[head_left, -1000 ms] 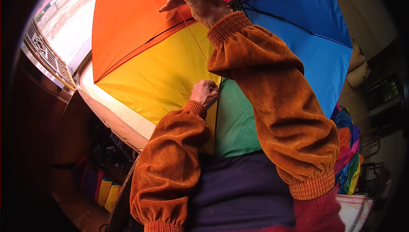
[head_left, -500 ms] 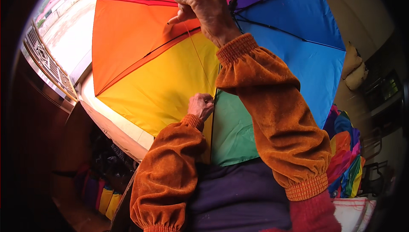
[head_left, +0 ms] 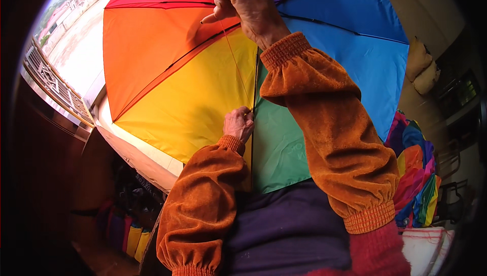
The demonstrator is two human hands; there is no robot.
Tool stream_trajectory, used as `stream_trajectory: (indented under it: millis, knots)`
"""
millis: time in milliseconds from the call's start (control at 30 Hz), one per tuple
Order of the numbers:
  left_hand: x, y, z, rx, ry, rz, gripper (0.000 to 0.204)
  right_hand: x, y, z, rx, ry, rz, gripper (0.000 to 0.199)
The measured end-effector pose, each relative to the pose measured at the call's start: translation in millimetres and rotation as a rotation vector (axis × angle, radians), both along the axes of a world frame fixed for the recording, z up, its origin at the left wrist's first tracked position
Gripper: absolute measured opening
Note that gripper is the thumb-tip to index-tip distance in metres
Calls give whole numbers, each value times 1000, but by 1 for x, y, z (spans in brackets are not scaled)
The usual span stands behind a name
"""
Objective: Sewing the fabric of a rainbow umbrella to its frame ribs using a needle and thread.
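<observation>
As thread [head_left: 232, 52] stays raised, the umbrella [head_left: 215, 81] shifts left.

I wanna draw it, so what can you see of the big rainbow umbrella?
The umbrella is spread open, its inside facing the person. Its fabric-looking panels are red, pink, purple, two blues, green, yellow and orange, with thin dark ribs. The picture cuts off its top. Its lower edge appears to touch the dark cloth below. The left hand pinches near the yellow-green seam, where a thin reddish thread rises toward the right hand.
</observation>
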State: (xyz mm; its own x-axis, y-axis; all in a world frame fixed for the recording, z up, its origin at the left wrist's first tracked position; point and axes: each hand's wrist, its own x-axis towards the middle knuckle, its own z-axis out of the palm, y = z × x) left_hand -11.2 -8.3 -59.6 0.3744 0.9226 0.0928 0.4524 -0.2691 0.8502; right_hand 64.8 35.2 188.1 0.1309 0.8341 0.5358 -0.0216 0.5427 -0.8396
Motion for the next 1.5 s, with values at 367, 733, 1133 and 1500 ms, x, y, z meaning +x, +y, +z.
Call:
stream_trajectory:
  millis: [367,733,1133,1500]
  knots:
    - [1,-2,7,-47,-60,-10,20,34,-9,-2,48,136,45,11]
    - [9,-11,1,92,105,35,16,46,-38,-5,2,195,-26,10]
    - [29,-8,13,-380,-164,85,32,67,-48,33,19,27,-65,16]
    - [17,-10,16,-508,-234,-317,12,177,-45,-116,-419,63,-518,15]
